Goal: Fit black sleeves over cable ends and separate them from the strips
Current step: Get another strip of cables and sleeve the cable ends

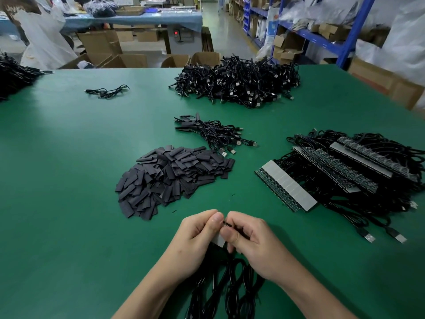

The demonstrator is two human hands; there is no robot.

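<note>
the pile of black sleeves (170, 180) lies at eleven o'clock from the hands, well apart from them. the left hand (197, 236) pinches one side of a short strip piece (219, 242) and the right hand (250, 240) pinches the other side, thumbs nearly touching, with its cables (230, 286) trailing toward six o'clock. i think the danger is a crooked break: if the thumbs bend unevenly, the small board may crack or its cable may pull loose, while more strips (333, 171) wait at two o'clock.
</note>
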